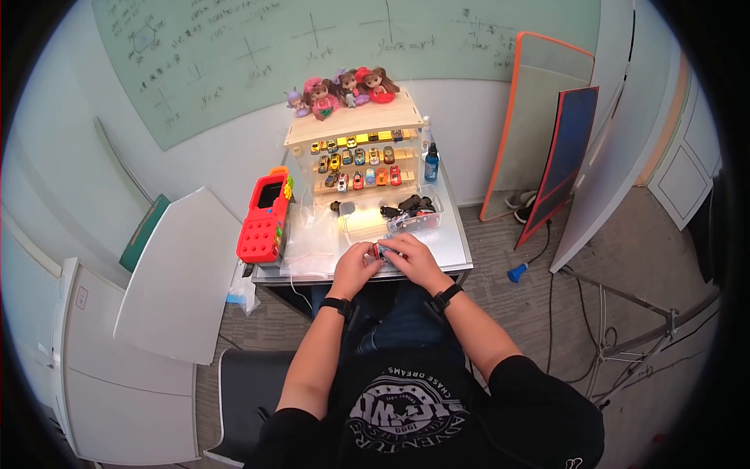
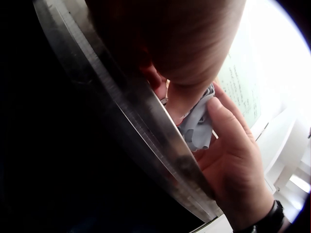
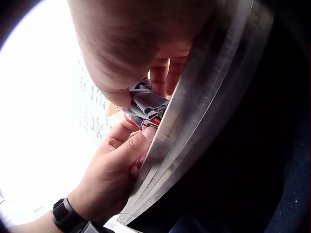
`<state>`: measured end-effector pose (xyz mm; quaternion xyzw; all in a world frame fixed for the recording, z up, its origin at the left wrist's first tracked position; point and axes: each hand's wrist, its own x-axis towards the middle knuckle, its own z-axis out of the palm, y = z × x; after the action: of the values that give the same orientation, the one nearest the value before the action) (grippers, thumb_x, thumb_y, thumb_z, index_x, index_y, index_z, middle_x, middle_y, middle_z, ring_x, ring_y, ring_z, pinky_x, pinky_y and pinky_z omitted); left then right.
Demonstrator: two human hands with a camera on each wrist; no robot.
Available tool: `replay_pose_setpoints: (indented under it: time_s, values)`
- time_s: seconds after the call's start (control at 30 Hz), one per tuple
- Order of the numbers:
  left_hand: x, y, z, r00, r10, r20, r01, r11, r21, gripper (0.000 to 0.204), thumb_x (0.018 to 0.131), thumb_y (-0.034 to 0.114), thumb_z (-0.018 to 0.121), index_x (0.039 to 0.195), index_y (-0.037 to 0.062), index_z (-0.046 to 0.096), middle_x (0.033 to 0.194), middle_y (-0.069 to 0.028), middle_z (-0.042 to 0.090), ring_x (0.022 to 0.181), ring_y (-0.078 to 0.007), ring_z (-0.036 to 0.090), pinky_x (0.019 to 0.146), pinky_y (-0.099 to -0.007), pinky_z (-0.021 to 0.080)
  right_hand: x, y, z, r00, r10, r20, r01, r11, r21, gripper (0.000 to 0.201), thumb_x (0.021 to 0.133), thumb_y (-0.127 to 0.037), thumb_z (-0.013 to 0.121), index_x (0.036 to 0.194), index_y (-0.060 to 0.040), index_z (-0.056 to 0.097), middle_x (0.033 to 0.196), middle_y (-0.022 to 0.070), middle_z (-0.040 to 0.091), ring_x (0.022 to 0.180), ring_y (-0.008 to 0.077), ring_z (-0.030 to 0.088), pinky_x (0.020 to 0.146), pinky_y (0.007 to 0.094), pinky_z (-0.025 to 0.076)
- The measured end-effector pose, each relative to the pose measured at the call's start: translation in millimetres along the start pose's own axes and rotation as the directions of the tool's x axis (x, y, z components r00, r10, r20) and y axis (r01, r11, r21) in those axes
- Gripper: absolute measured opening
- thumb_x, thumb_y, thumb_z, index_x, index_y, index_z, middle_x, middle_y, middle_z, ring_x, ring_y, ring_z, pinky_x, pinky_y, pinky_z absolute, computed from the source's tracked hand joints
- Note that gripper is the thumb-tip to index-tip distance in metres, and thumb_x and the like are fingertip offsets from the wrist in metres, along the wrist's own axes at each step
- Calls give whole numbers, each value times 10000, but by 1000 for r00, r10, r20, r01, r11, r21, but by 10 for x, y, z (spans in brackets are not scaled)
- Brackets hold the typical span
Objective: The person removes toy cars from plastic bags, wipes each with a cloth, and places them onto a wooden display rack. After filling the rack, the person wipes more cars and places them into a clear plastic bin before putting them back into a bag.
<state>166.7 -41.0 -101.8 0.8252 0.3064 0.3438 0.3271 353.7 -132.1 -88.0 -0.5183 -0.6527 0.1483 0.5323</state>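
Note:
My left hand [image 1: 355, 266] holds a small red toy car [image 3: 155, 121] at the table's front edge, thumb over its near end. Bunched against the car is a grey cloth [image 2: 198, 127], which my right hand [image 1: 412, 259] pinches between thumb and fingers. Both hands meet close together in the head view. Most of the car is hidden by the cloth and fingers. In the right wrist view, folds of the cloth overlap the car's top.
Beyond the hands stands a wooden rack [image 1: 355, 125] with rows of toy cars and several dolls on top. A clear bin [image 1: 416, 222] of black items, a blue bottle [image 1: 431, 162], a red toy case [image 1: 263, 227] and a plastic bag [image 1: 311, 238] share the metal table [image 1: 455, 234].

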Motion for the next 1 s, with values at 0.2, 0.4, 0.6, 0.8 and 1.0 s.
replay_pose_setpoints:
  time_s: [0.2,0.4,0.6,0.8,1.0]
  values:
    - [2,47,-12,1000,-11,-15,12,999,49,326,792,174,853,1058,51,710,928,-79,659,705,-209,616,673,-348,528,3,23,-8,997,-65,42,65,998,6,283,968,-112,703,1246,-95,754,1035,93,681,927,245,677,825,330,543]
    - [-4,38,-4,999,-4,-34,5,1000,28,322,804,204,856,1052,48,720,924,-84,660,723,-217,629,680,-349,531,9,-14,3,998,-54,26,54,998,-18,266,974,-108,695,1234,-93,752,1034,85,683,910,234,677,806,327,546]
    - [7,65,-34,1000,-21,-6,22,999,26,282,850,261,835,982,28,746,828,-102,649,691,-222,630,664,-346,524,6,-61,0,998,56,3,-56,998,-10,265,974,-141,709,1228,-66,709,1110,97,709,886,231,703,746,324,574]
    - [-2,59,-50,1000,-12,7,13,997,-72,220,880,214,808,1009,37,791,839,-88,673,656,-182,631,651,-317,519,-12,47,32,994,113,-11,-112,993,19,263,967,-144,714,1203,-40,661,1096,123,721,857,219,721,751,325,586]
    - [3,12,-27,1000,-8,-10,7,995,-102,182,869,176,824,989,43,791,864,-50,666,649,-111,588,622,-275,486,0,8,27,988,155,0,-155,987,42,251,974,-154,706,1191,-32,675,1104,135,722,858,222,722,743,326,587]
